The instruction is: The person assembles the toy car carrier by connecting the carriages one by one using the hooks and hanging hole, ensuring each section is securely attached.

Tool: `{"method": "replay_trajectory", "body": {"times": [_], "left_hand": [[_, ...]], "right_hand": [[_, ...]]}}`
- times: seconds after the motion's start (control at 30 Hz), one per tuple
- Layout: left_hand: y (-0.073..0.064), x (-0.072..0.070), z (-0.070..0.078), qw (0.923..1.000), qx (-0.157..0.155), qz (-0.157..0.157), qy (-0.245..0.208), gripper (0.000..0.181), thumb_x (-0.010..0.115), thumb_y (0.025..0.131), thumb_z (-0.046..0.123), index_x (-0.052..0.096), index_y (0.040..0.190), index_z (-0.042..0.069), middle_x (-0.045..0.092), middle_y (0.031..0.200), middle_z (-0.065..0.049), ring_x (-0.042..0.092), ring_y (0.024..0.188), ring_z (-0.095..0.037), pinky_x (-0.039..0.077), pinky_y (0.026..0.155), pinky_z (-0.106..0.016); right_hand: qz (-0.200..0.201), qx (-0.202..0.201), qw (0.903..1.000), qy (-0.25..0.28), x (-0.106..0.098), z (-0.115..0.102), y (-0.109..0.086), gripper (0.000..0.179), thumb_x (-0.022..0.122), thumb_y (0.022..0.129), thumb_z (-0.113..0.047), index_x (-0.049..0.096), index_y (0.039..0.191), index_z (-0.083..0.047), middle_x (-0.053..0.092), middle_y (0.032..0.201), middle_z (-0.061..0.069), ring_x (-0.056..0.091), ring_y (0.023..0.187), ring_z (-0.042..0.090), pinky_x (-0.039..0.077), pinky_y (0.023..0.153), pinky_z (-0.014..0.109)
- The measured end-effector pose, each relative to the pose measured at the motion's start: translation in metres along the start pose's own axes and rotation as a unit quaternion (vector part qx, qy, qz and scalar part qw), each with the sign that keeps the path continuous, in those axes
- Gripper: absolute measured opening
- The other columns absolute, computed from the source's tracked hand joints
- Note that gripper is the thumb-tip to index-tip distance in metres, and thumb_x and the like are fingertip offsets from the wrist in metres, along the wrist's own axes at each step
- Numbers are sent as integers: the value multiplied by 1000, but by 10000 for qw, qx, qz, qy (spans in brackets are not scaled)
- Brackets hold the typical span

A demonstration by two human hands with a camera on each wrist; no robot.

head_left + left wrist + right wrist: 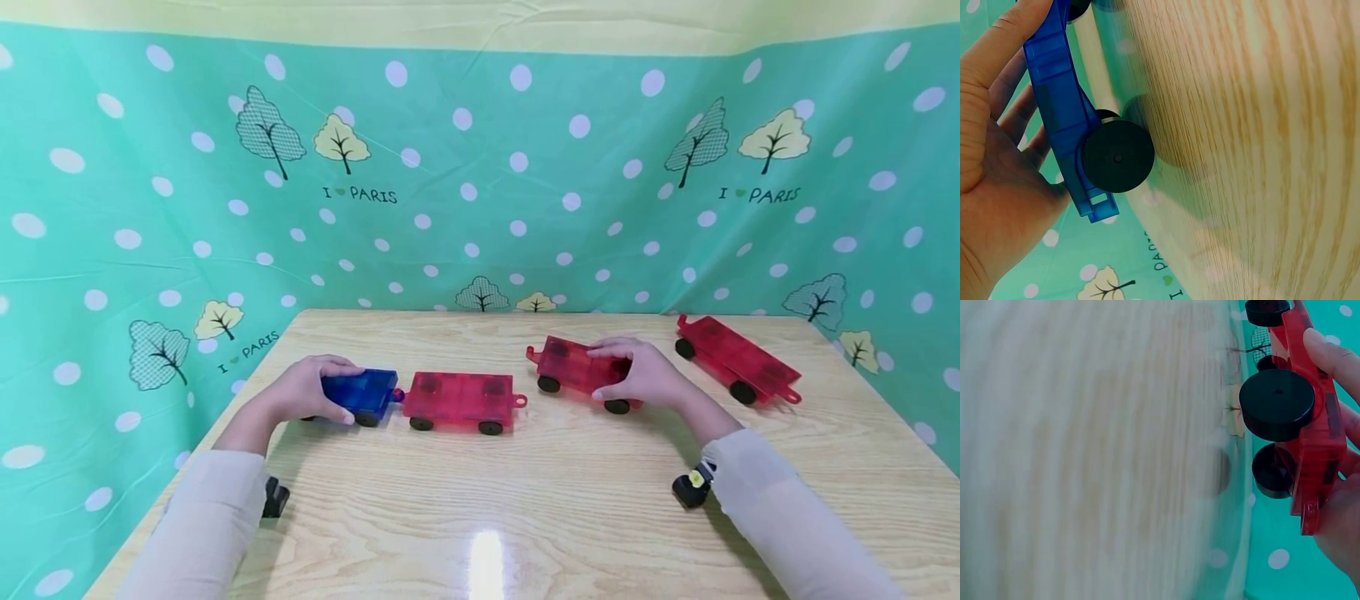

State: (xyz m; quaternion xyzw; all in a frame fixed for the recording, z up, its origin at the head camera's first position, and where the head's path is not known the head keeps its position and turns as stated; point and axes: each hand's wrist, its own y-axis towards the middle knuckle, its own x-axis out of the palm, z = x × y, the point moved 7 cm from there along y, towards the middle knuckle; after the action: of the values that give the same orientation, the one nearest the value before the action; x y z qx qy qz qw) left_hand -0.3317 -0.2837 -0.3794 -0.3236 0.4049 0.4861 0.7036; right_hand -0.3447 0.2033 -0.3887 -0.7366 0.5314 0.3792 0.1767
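Note:
My left hand [300,390] grips a translucent blue toy train car [367,390] by its sides, thumb at the front and fingers over the back. In the left wrist view the blue car's black wheel [1118,156] is near the wooden surface. Its right end meets the hook of a red toy wagon [459,398], which stands on the table with a ring at its right end. Further right, my right hand [641,375] holds a second red wagon [567,360] from above, tilted slightly, its hook pointing left. Black wheels [1277,403] show under it in the right wrist view.
A third red wagon [738,354] stands slanted at the back right of the wooden table [420,500]. Behind the table hangs a green polka-dot cloth [480,158] with trees. A black wrist-worn device [692,490] sits below the right wrist, and another [275,497] below the left.

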Motion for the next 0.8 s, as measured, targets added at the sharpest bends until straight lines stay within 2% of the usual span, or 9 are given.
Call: {"method": "replay_trajectory", "body": {"times": [0.43, 0.8], "left_hand": [[0, -1, 2, 9999, 92, -9, 76, 83, 92, 62, 41, 62, 133, 10, 52, 138, -18, 38, 129, -47, 33, 103, -63], [-1, -2, 2, 9999, 144, 43, 50, 82, 92, 62, 38, 62, 132, 8, 52, 137, -20, 38, 129, -48, 33, 103, -63]], "right_hand": [[-408, -520, 9978, -39, 3, -11, -15, 66, 91, 66, -33, 69, 123, -9, 57, 134, 10, 43, 130, 36, 40, 101, 53], [-727, -675, 9950, -87, 8, -22, -25, 62, 91, 67, -27, 69, 123, -11, 58, 133, 9, 46, 128, 34, 42, 100, 51]]}}
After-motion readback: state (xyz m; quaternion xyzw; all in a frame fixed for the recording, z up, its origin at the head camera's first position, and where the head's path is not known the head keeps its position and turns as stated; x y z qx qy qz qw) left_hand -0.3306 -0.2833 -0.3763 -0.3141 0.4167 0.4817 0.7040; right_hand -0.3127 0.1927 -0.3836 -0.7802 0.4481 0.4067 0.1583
